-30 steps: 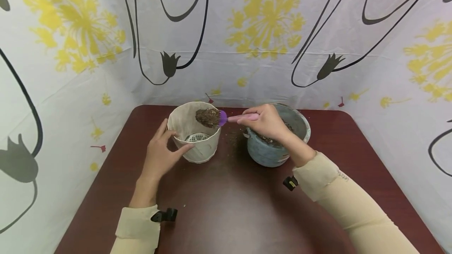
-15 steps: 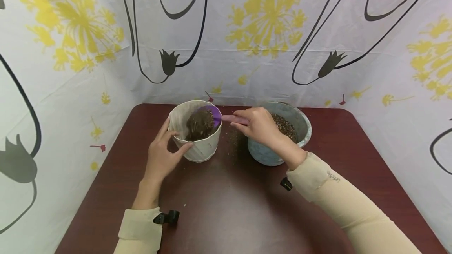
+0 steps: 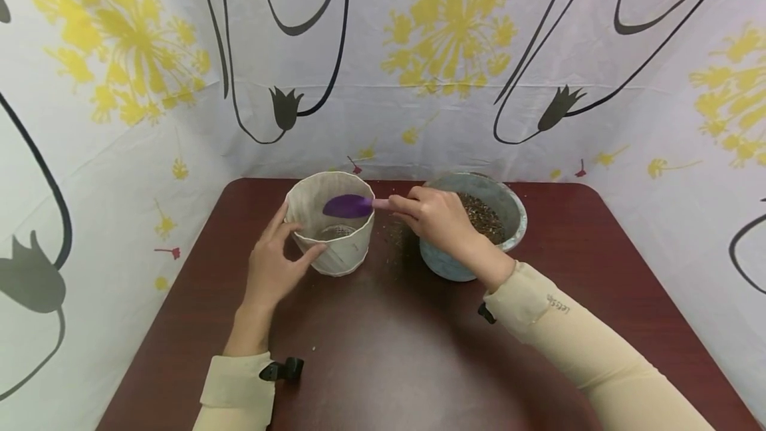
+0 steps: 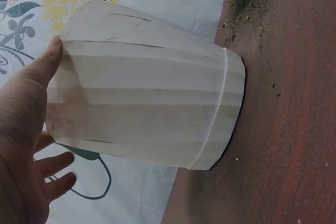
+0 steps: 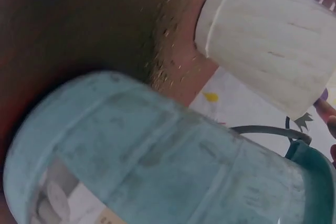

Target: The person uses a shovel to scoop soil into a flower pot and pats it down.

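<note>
In the head view my left hand (image 3: 275, 268) holds the rim of a white flower pot (image 3: 341, 258), thumb on the near side and fingers spread around the left. From the left wrist, the pot (image 4: 142, 93) shows its ribbed wall, with the thumb against its rim. My right hand (image 3: 439, 218) grips the pink handle of a small trowel (image 3: 349, 206). Its purple blade is over the white pot's mouth and shows no soil on its visible face. Some soil lies low inside the pot. Below and right of the right hand stands a blue-grey bucket (image 3: 451, 261) containing dark soil (image 3: 481, 218).
Soil crumbs (image 3: 393, 235) are scattered on the dark red table (image 3: 383, 338) between the two vessels. A patterned cloth (image 3: 383, 132) hangs behind the table's far edge. The bucket's handle (image 5: 262, 129) shows in the right wrist view.
The trowel, heaped with soil a second ago, has moved slightly left and turned over. Its soil has fallen into the white pot. My left hand has stayed on the rim.
</note>
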Demonstrator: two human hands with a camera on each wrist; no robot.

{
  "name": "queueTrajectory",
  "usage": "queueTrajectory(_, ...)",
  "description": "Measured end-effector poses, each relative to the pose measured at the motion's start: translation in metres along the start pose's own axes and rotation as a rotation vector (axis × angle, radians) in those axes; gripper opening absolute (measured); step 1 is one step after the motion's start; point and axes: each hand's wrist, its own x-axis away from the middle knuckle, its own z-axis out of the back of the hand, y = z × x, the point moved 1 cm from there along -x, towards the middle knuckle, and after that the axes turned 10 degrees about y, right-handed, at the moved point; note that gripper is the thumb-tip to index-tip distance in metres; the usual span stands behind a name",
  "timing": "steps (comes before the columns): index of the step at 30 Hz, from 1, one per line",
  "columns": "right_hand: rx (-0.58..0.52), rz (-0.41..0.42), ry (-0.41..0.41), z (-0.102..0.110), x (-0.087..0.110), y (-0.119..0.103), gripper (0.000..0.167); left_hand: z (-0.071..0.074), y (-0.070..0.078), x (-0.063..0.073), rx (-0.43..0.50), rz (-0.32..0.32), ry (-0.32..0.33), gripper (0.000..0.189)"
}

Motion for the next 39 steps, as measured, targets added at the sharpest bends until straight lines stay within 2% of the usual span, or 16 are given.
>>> queueTrajectory(4,-0.057,-0.106,-0.004,0.006,0.004,0.006,0.024,-0.004,0.005,-0.001,-0.051,-0.059,-0.004,0.064)
queueTrajectory(8,-0.213,-0.269,-0.006,0.014,0.003,0.014,0.025,-0.011,0.015,-0.007,-0.072,-0.132,0.003,0.069)
queueTrajectory(11,-0.287,-0.401,0.002,0.024,0.003,0.019,0.025,-0.018,0.027,-0.013,-0.068,-0.163,-0.016,0.067)
queueTrajectory(15,-0.316,-0.567,-0.01,0.04,0.006,0.025,0.023,-0.029,0.045,-0.018,-0.025,-0.205,-0.043,0.064)
queueTrajectory(19,-0.316,-0.68,-0.043,0.057,0.01,0.031,0.025,-0.041,0.064,-0.021,0.049,-0.275,-0.057,0.058)
queueTrajectory(22,-0.286,-0.722,-0.046,0.071,0.015,0.038,0.029,-0.051,0.078,-0.022,0.079,-0.323,-0.073,0.055)
queueTrajectory(26,-0.3,-0.8,-0.044,0.089,0.022,0.048,0.033,-0.064,0.098,-0.021,0.077,-0.364,-0.117,0.055)
queueTrajectory(32,-0.288,-0.899,-0.026,0.116,0.037,0.061,0.038,-0.084,0.123,-0.011,0.124,-0.404,-0.211,0.051)
queueTrajectory(35,-0.237,-0.892,-0.045,0.128,0.047,0.067,0.037,-0.096,0.13,-0.006,0.134,-0.401,-0.272,0.052)
queueTrajectory(39,-0.209,-0.915,-0.069,0.144,0.059,0.075,0.035,-0.112,0.133,-0.003,0.121,-0.34,-0.357,0.056)
